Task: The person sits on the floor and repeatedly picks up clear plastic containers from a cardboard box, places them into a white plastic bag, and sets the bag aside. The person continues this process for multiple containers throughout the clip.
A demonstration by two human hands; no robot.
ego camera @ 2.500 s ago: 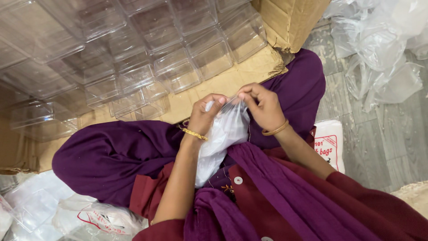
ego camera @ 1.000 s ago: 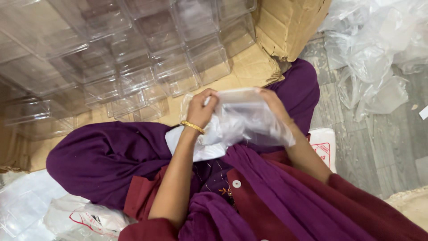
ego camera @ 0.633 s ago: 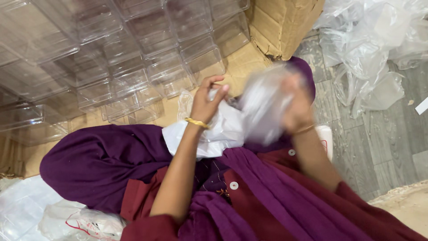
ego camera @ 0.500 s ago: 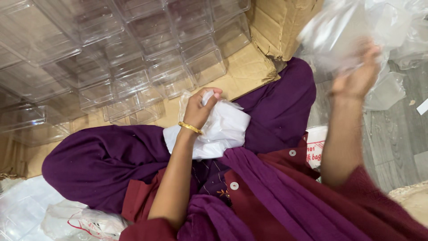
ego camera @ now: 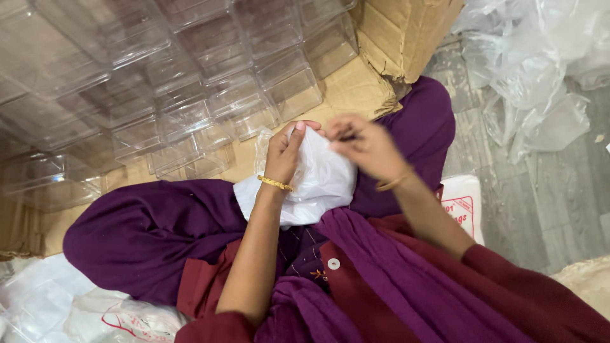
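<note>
- The left hand (ego camera: 284, 147) pinches the top edge of a stack of white bags (ego camera: 318, 181) that lies on the lap, on the purple cloth (ego camera: 152, 228); thumb and fingers (ego camera: 293, 134) are clamped on the plastic.
- The right hand (ego camera: 365, 145) is at the same top edge, just beside the left; it is blurred, so I cannot tell whether its fingers are closed on a bag or merely touching it.
- The stack sits between the knees, near the front edge of the cardboard sheet (ego camera: 356, 89) on the floor (ego camera: 527, 209).
- Judged from this, the work in hand is peeling one bag off the stack; no bag looks fully separated at this moment, so that step seems begun but not finished.
- Clear plastic boxes (ego camera: 190, 82) stand in rows across the cardboard sheet, from its far left corner to beside a cardboard box (ego camera: 406, 32) at the far right. All that I can see look empty and bare, with no bag round them.
- Loose clear wrapping (ego camera: 540, 70) lies heaped on the floor at the far right, well apart from the hands.
- More white plastic (ego camera: 82, 311) lies on the floor by the left knee, and a printed white packet (ego camera: 464, 206) shows beside the right forearm.
- Going by how thick the stack is and how many boxes stand bare, much appears left to do.
</note>
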